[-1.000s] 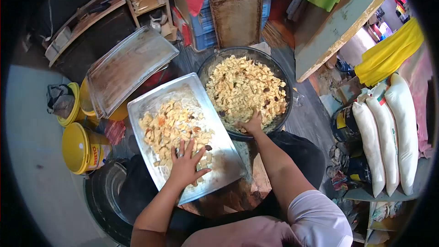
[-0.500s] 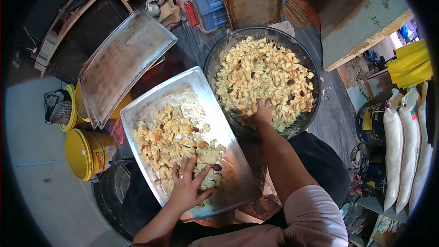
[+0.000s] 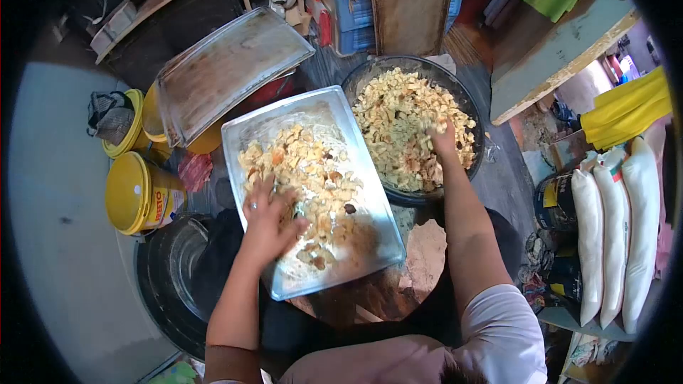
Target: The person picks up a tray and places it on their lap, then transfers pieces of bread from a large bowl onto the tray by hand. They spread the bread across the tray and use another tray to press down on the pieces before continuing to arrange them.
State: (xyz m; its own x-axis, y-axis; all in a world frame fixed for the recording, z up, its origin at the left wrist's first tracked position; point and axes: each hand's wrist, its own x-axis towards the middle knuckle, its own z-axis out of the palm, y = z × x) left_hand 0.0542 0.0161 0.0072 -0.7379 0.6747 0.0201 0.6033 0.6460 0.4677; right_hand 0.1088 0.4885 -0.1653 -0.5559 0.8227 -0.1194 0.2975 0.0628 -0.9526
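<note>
A person's left hand [image 3: 266, 226], empty fingers spread, hovers low over food pieces [image 3: 302, 149] on a metal tray [image 3: 383, 240]; farther right, the right hand [image 3: 444, 141] meets more pieces [image 3: 395, 121] in a black tub [image 3: 409, 198], grip blurred beyond telling.

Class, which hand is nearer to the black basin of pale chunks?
Right. The right hand is at the chunks in the black basin; the left hand is outside it, over the metal tray.

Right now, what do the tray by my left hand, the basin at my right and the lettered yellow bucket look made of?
Tray: silvery metal, perhaps aluminium, by its bright sheen. Basin: probably plastic, slightly glossy, by its smooth dark surface; metal is possible. Bucket: likely moulded plastic, satin, by its even yellow colour.
</note>
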